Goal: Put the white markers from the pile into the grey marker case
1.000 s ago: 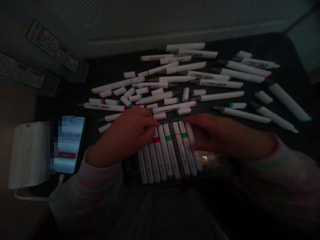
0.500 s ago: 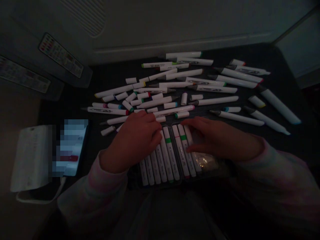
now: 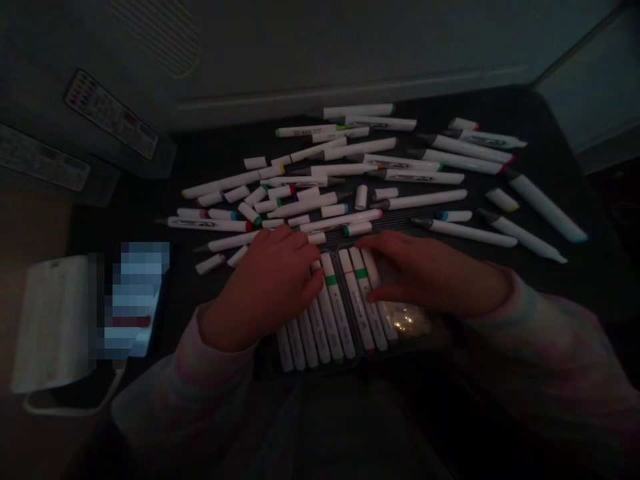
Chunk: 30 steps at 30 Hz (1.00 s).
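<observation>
White markers [image 3: 320, 333] lie side by side in a dark open case [image 3: 357, 363] with two halves; two near the hinge have green bands. My left hand [image 3: 270, 283] rests over the upper ends of the left row, fingers curled together and thumb bent in; its fingertips and anything under them are hidden. Over the right half is my right hand [image 3: 425, 273], thumb and forefinger apart. They touch or nearly touch the short row of markers [image 3: 364, 300] there. Beneath this hand, a shiny clear plastic piece [image 3: 405, 320] catches the light.
Loose markers [image 3: 420, 177], many uncapped with grey tips, and several caps [image 3: 250, 213] are strewn across the dark table [image 3: 555, 147] beyond the case. To the left lie a lit phone [image 3: 140, 300], a white box-like object [image 3: 50, 320] and a cable [image 3: 75, 410]. Labelled cases [image 3: 113, 113] stand behind.
The whole view has shifted slightly, so things on the table appear a little further left. Both hands keep nearly the same pose over the case.
</observation>
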Each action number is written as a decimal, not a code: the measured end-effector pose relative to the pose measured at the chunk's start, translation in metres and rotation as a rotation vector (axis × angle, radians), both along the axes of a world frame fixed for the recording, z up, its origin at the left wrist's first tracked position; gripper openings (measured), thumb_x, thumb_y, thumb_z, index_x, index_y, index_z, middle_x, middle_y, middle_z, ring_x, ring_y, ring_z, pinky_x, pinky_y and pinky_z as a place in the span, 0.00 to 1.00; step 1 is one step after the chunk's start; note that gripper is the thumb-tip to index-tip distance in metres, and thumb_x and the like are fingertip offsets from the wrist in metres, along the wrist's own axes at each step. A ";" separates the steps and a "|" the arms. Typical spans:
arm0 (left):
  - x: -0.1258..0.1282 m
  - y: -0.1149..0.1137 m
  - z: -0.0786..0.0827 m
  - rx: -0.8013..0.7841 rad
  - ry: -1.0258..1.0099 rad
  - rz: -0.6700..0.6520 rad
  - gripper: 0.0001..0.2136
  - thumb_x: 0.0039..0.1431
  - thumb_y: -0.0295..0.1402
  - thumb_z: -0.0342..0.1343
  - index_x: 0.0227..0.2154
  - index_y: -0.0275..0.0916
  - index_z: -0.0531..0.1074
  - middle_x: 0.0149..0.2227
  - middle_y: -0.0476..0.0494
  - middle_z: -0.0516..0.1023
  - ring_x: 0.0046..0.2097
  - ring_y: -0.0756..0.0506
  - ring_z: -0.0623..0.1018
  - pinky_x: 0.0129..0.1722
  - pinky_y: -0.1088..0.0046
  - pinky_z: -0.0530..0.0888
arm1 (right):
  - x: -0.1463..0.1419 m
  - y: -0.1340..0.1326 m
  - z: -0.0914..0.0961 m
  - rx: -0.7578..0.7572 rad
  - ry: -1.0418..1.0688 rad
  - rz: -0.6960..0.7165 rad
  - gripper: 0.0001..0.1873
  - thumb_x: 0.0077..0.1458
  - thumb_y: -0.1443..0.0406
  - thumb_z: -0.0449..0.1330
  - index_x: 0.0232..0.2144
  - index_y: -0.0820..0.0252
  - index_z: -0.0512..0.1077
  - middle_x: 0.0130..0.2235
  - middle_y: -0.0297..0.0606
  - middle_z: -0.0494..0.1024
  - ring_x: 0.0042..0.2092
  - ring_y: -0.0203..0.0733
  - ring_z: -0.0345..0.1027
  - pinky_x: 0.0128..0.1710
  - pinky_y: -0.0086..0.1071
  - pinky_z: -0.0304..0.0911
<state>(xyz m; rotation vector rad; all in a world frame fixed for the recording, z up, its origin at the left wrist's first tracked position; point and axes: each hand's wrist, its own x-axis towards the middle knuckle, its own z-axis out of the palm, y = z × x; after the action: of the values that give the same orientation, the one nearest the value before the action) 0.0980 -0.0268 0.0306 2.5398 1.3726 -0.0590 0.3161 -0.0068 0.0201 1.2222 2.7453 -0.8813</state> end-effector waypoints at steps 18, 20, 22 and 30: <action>-0.017 0.003 0.016 -0.501 -0.672 0.236 0.10 0.51 0.40 0.51 0.30 0.38 0.67 0.23 0.53 0.70 0.25 0.53 0.70 0.25 0.78 0.65 | -0.003 0.001 0.002 -0.036 0.088 -0.013 0.28 0.44 0.59 0.60 0.47 0.67 0.64 0.38 0.42 0.71 0.37 0.41 0.65 0.34 0.32 0.61; -0.017 0.004 0.019 -0.433 -0.757 0.310 0.10 0.49 0.39 0.52 0.29 0.37 0.67 0.26 0.51 0.71 0.28 0.52 0.71 0.27 0.77 0.67 | -0.002 -0.001 0.006 -0.005 0.089 -0.036 0.24 0.46 0.61 0.59 0.46 0.66 0.65 0.36 0.41 0.72 0.35 0.39 0.65 0.33 0.31 0.60; -0.016 0.004 0.021 -0.366 -0.802 0.361 0.10 0.48 0.39 0.53 0.27 0.36 0.67 0.28 0.49 0.72 0.29 0.52 0.71 0.29 0.76 0.68 | 0.000 -0.003 0.011 0.053 0.082 -0.074 0.18 0.49 0.63 0.57 0.43 0.65 0.67 0.34 0.40 0.72 0.33 0.38 0.65 0.33 0.31 0.60; -0.019 0.009 0.016 -0.582 -0.888 0.304 0.09 0.47 0.36 0.54 0.29 0.36 0.67 0.25 0.51 0.71 0.26 0.54 0.70 0.25 0.78 0.67 | -0.012 -0.008 0.019 0.159 -0.029 -0.103 0.18 0.52 0.59 0.52 0.41 0.64 0.69 0.35 0.41 0.72 0.34 0.40 0.65 0.35 0.32 0.58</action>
<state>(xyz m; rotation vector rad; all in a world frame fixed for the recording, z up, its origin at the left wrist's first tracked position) 0.0788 -0.0178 0.0465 1.5341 1.1083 0.5648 0.3037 -0.0151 0.0388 1.4011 2.7983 -0.6566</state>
